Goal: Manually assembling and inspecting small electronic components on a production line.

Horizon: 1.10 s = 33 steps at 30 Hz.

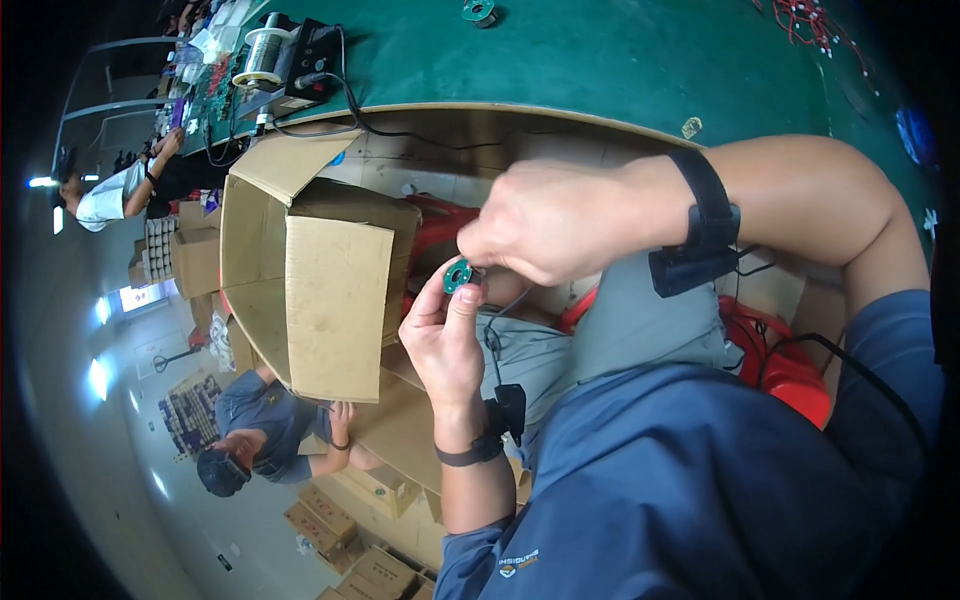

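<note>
Left hand (445, 345) pinches green ring (457, 275) by its rim, right hand (545, 225) closed on its centre, fitting underway; open box (320, 290) beside, worktop (600, 60) above

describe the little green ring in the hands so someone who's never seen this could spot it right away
Start at the big open cardboard box below the green table. Just right of it, the left hand and right hand meet, fingertips pinching a small green ring. A similar ring lies far off on the table; this one is the one being held.
</note>
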### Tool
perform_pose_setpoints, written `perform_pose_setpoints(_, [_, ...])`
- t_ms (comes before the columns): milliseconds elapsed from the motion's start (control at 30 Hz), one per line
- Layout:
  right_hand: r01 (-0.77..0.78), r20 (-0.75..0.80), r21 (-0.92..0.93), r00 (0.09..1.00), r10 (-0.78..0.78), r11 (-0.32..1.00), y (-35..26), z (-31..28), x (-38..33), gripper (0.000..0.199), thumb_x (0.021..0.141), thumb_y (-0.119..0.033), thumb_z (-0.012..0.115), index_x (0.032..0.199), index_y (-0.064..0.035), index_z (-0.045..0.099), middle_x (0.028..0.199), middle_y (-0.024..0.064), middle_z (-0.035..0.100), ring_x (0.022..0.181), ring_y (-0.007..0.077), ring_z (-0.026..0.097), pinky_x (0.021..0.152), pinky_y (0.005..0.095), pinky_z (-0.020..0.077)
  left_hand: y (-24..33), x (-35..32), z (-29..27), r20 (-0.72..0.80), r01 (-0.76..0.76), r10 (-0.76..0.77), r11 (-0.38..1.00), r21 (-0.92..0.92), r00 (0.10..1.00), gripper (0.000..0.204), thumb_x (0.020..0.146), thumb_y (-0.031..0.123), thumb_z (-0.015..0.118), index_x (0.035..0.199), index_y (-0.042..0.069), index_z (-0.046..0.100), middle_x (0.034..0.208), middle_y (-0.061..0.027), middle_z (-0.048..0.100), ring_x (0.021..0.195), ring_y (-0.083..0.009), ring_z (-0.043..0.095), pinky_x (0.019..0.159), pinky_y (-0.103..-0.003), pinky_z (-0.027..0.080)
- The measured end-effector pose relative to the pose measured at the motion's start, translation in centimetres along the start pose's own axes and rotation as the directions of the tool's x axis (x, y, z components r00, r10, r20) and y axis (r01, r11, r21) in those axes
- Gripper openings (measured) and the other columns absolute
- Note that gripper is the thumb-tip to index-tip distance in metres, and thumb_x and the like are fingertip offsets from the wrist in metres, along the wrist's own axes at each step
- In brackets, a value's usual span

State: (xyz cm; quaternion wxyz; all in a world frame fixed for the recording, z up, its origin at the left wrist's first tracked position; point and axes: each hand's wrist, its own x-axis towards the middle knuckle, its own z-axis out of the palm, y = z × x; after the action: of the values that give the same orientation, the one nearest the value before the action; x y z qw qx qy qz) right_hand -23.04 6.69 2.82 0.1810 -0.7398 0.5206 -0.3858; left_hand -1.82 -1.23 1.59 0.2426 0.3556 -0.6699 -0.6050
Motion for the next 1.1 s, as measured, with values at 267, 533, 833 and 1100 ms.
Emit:
perform_pose_setpoints(267, [-0.095, 0.063, -0.059, 0.993, 0.099, 0.994, 0.2, -1.1, 0.6, 0.014, 0.076, -0.020, 0.068, 0.073, -0.0059, 0.069, 0.066, 0.0183, 0.066, 0.064, 0.0380, 0.065, 0.059, 0.0473, 0.0527, 0.6, -0.4, 0.3, 0.016, 0.019, -0.020, 0.999, 0.039, 1.000, 0.031, 0.093, 0.007, 0.071, 0.121, -0.006, 0.066, 0.101, -0.0033, 0.070, 0.090, -0.0076, 0.061, 0.082, -0.022, 0.049])
perform_pose_setpoints(533, [0.016, 0.046, -0.017, 0.999, -0.015, 1.000, -0.2, 0.8, 0.0, 0.015, 0.081, -0.012, 0.063, 0.069, -0.0030, 0.059, 0.060, 0.0183, 0.058, 0.058, 0.0391, 0.059, 0.051, 0.0465, 0.0453, 0.6, -0.4, -0.1, 0.029, -0.020, 0.018, 0.998, 0.057, 0.999, 0.033, 0.091, 0.005, 0.072, 0.122, -0.005, 0.066, 0.101, -0.0033, 0.069, 0.090, -0.0081, 0.061, 0.084, -0.022, 0.050])
perform_pose_setpoints(833, [0.002, 0.008, 0.117, 1.000, -0.003, 0.993, -1.2, 0.2, 0.4, 0.012, 0.072, -0.016, 0.068, 0.070, -0.0049, 0.067, 0.066, 0.0180, 0.066, 0.064, 0.0385, 0.065, 0.059, 0.0469, 0.0524, 0.5, -0.6, -0.3, 0.010, -0.067, 0.066, 0.987, 0.145, 0.998, 0.031, 0.091, 0.006, 0.072, 0.121, -0.003, 0.067, 0.100, -0.0010, 0.067, 0.090, -0.0072, 0.059, 0.082, -0.022, 0.048])
perform_pose_setpoints(1100, [0.032, -0.019, -0.019, 0.999, -0.032, 0.999, -0.1, 0.7, 0.0, 0.013, 0.078, -0.012, 0.064, 0.068, -0.0048, 0.060, 0.062, 0.0178, 0.061, 0.059, 0.0385, 0.061, 0.052, 0.0466, 0.0476, 0.8, -0.2, 0.3, -0.005, -0.055, 0.057, 0.977, 0.204, 0.998, 0.029, 0.091, 0.004, 0.071, 0.119, -0.004, 0.067, 0.100, -0.0027, 0.068, 0.092, -0.0082, 0.059, 0.083, -0.023, 0.048])
